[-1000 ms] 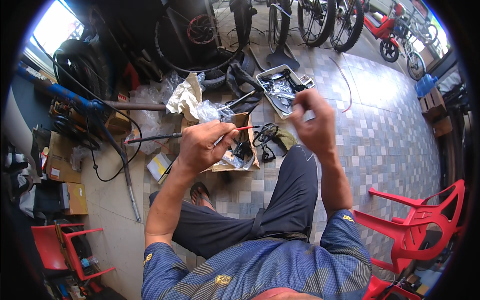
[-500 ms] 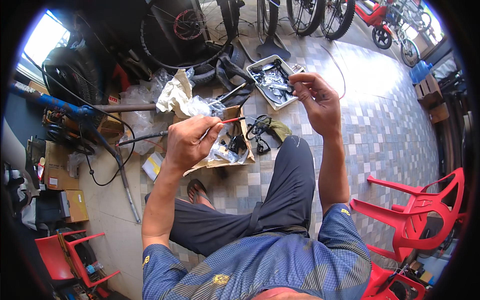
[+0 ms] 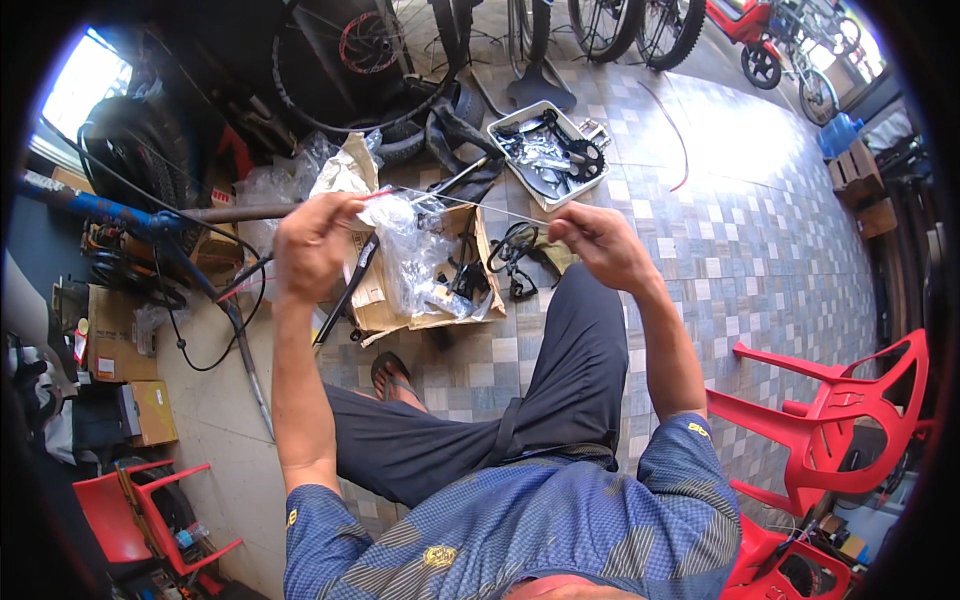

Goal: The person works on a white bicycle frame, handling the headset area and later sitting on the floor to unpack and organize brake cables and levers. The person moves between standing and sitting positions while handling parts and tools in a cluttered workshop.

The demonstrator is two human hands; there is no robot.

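My left hand (image 3: 312, 248), slightly blurred, is closed around a red cable housing (image 3: 375, 195) whose end sticks out past the fingers. From near that end a thin metal inner cable (image 3: 470, 208) stretches across to my right hand (image 3: 603, 246), which pinches it between thumb and fingers. Both hands are raised above a cardboard box (image 3: 400, 325) on the floor, holding clear plastic wrapping (image 3: 405, 250) and black parts. Beside the box lies a coiled black cable (image 3: 515, 245).
Beyond my right hand stands a white tray (image 3: 597, 184) of bicycle parts, including a chainring. A red thin cable (image 3: 683, 160) lies on the tiled floor. A blue bicycle frame (image 3: 100, 207) spans the left; red plastic chairs (image 3: 770, 420) stand at the right. Wheels line the back.
My left hand has moved left with the red housing, and my right hand has come down and slightly left. The thin cable is now stretched straight between them.
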